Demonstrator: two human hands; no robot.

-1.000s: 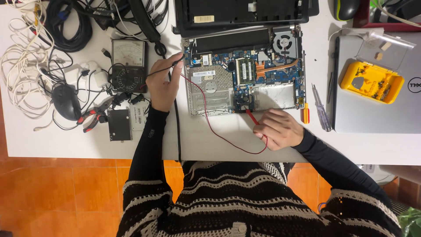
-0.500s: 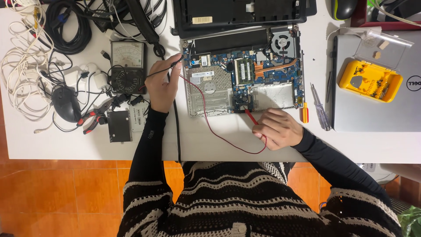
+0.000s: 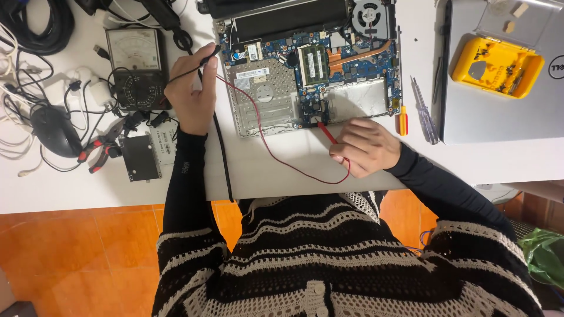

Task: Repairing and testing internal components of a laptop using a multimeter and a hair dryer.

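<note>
White table (image 3: 276, 176) over orange floor (image 3: 88, 246): my left hand (image 3: 189, 88) pinches the black probe (image 3: 207, 58), right hand (image 3: 365, 147) pinches the red probe (image 3: 326, 132) at the laptop board (image 3: 311, 64).

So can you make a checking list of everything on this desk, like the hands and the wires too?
Surface: white table, orange floor below.
Job's things: opened laptop with bare board; red probe on the board; black probe at the laptop's left edge; meter.
Clutter: screwdrivers, yellow tray on a closed silver laptop, pliers, drive, mouse.
Grips: left hand holds the black probe; right hand holds the red probe.
Cables: red lead loops over the table edge; black lead; tangled cords at left.
Surroundings: green bag.
</note>
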